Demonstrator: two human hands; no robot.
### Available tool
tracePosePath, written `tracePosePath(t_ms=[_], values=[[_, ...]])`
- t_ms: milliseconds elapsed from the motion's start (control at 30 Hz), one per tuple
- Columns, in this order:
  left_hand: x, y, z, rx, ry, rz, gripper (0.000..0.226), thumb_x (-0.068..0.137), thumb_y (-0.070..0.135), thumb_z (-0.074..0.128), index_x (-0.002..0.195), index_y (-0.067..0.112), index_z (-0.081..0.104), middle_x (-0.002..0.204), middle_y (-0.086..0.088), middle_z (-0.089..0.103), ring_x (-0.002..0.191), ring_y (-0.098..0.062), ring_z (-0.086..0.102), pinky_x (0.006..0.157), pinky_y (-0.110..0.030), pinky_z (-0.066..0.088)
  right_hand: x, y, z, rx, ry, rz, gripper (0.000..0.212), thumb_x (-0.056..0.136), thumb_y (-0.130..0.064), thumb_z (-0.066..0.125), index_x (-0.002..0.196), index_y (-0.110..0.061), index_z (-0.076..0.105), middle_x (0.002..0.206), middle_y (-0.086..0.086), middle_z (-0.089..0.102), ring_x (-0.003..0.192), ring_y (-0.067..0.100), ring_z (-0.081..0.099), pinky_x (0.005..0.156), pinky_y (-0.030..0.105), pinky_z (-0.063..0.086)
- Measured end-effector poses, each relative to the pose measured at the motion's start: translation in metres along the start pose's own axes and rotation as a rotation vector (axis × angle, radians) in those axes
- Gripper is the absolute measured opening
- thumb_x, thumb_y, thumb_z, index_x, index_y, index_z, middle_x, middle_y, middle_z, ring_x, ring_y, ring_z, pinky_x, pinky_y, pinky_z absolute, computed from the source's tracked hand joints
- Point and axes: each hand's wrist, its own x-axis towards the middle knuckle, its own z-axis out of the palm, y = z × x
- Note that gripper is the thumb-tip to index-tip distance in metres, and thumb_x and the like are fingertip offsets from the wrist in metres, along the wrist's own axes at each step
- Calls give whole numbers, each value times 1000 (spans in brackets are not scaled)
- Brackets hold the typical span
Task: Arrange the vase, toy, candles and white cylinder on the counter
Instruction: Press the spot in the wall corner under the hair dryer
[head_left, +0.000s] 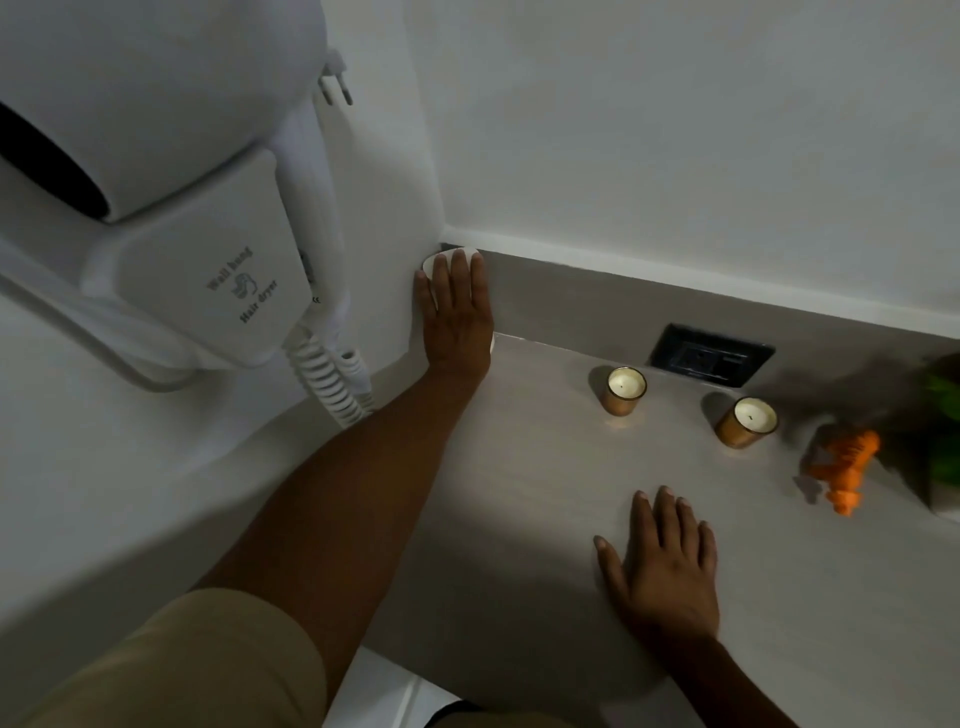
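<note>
My left hand (457, 312) covers the white cylinder (435, 261) in the back left corner of the grey counter (519, 519), fingers wrapped over its side; only its top rim and a sliver of its base show. My right hand (662, 561) lies flat on the counter, fingers spread, holding nothing. Two candles in amber glasses stand near the back: one (625, 389) further left, the other (748, 422) to its right. An orange toy (844, 470) lies at the right, blurred. Beside it, green leaves of the vase (943, 441) show at the frame's right edge.
A white wall-hung hair dryer (171, 197) with a coiled cord (332, 384) projects from the left wall, close to my left arm. A black socket plate (709, 356) sits in the low grey backsplash behind the candles. The counter's front edge runs below my right wrist.
</note>
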Motion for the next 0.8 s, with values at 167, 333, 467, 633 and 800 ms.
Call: tracePosePath(t_ms=[167,333,467,633,800], values=[[0,2,-10,68,-137,-46,57,98,9,53,152,2,36,155,-22,44,142,-45,41,115,-64,36,-1,0,-2,29,4,-17,85,92,-76,18,157,-21,19,166,9,12,153,28,3,123,47,2],[-44,34,-28,-118,-340,-40,110,81,38,75,158,2,5,168,-24,7,154,-45,4,123,-61,-2,-21,14,-1,71,35,-6,82,95,-71,20,157,-18,24,165,9,16,153,26,5,124,45,4],[-141,102,-45,-308,-500,148,101,92,60,48,158,4,-2,168,-20,0,155,-38,-9,125,-61,3,-40,48,0,66,79,61,78,96,-68,26,155,-18,28,164,11,21,152,27,9,123,46,9],[-216,168,-48,-384,-782,407,91,97,72,20,158,14,-14,167,-11,-18,152,-26,-28,125,-52,-11,-52,84,-5,95,147,155,74,97,-65,33,152,-16,32,161,13,27,150,29,17,122,47,16],[-211,181,-39,-324,-849,540,89,96,76,12,160,14,3,171,-11,1,156,-30,-10,126,-56,2,-48,122,-20,434,307,337,79,85,-66,60,145,-20,38,150,7,36,139,26,32,112,41,31]])
